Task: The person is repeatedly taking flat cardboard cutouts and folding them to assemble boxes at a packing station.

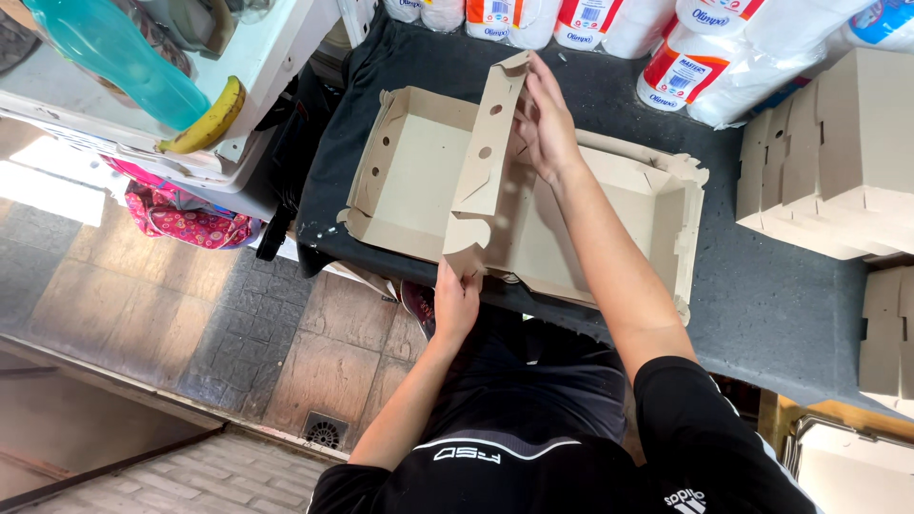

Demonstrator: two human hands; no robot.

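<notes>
Starting at the left: a yellow banana [211, 122] is lying on the white surface [271, 57] at the table's edge, beside a teal bottle [114, 59], and a floral bag [181, 219] is hanging below.

I am pinching the near end of the centre flap [484, 157] with my left hand [455, 303], thumb and fingers closed on its rounded tab at the near rim of the cardboard box [419, 171].

I am pressing my right hand [545, 124] against the far end of that same flap, fingers extended and only loosely curled, grasping its upper edge.

The cardboard box is lying open and part-folded on the dark table [771, 295], its long axis running left to right across the table. The flap is standing upright across the middle, its length running from the near rim to the far rim, splitting the box into two bays.

Further right, white paper rolls [705, 57] are lined up along the far edge, and a stack of folded boxes [828, 162] is resting at the right end.
</notes>
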